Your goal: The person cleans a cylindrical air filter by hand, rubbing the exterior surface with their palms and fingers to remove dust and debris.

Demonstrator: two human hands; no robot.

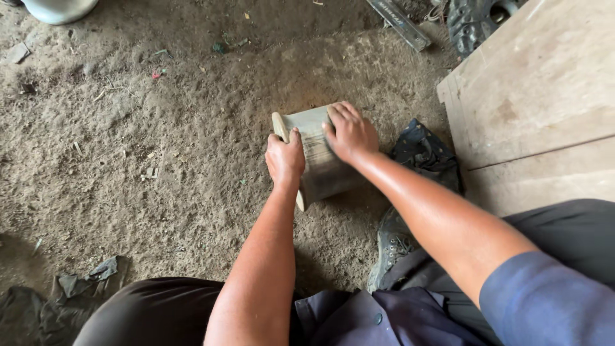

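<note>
A person crouches over a dirt floor (160, 128), gripping a small grey wooden board (320, 163) that stands on edge in the soil. The left hand (284, 160) is clenched around the board's pale near edge; the right hand (349, 131) lies across its top face, fingers curled over the far side, perhaps pressing something thin against it. A dark shoe (392, 247) rests just below, a wooden platform (544, 96) to the right, a crumpled rag (64, 301) at lower left.
</note>
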